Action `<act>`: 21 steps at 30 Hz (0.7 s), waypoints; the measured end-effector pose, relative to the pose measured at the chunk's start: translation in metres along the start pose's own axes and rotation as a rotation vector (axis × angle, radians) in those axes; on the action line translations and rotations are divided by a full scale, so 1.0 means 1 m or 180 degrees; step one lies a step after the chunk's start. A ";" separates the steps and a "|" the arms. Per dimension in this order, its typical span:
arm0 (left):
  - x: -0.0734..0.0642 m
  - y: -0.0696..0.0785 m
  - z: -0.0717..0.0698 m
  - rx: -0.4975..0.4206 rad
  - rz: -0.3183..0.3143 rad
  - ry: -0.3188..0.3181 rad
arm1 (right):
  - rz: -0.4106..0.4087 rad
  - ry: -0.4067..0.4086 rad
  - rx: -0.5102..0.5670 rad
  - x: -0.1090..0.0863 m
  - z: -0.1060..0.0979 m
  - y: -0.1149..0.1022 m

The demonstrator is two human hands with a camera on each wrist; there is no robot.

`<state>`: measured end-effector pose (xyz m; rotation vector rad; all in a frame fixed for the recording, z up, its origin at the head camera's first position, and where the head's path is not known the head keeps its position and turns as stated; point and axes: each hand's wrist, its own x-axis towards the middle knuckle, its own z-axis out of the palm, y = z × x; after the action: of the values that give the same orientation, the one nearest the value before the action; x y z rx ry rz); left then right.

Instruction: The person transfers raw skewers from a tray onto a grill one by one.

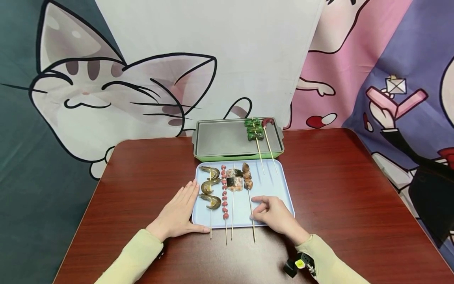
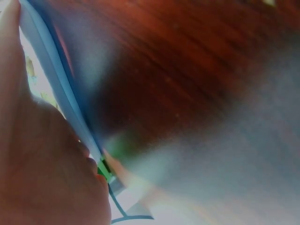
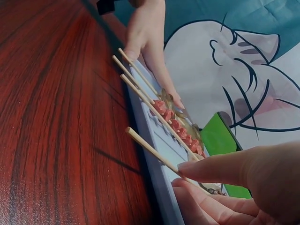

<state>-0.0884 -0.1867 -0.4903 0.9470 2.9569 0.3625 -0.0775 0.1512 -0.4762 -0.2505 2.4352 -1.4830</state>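
A light-blue tray (image 1: 274, 183) holds several food skewers. My left hand (image 1: 180, 211) lies with straight fingers along its left edge, thumb by the front corner. In the right wrist view, thumb and fingers of my right hand (image 1: 276, 213) pinch the wooden stick (image 3: 146, 147) of a skewer with glossy brown pieces (image 1: 247, 175). Left of it lie a skewer with dark-skinned fish chunks (image 1: 234, 180), one with small red pieces (image 1: 224, 193) and a shrimp skewer (image 1: 211, 186). Their sticks reach past the tray's front edge.
Behind the tray stands a green griddle with a grey plate (image 1: 223, 138). A green pepper skewer (image 1: 253, 129) and a skewer with a dark red curled piece (image 1: 268, 122) lie on its right side, sticks overhanging the tray. Everything stands on a brown wooden table (image 1: 337, 189).
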 end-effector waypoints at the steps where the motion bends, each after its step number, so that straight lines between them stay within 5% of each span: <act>1: 0.000 0.002 -0.002 0.0003 -0.0021 -0.0033 | 0.0006 -0.0004 0.0032 0.000 0.000 0.000; 14: 0.002 0.006 -0.010 0.0097 -0.0056 -0.0188 | 0.0399 -0.0141 0.1069 -0.001 -0.002 0.000; 21: 0.002 0.005 -0.009 0.0084 -0.0038 -0.0154 | 0.0466 -0.0274 0.1326 -0.004 -0.005 0.000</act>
<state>-0.0875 -0.1834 -0.4803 0.9265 2.9295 0.2965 -0.0757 0.1562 -0.4732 -0.0453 1.9721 -1.8200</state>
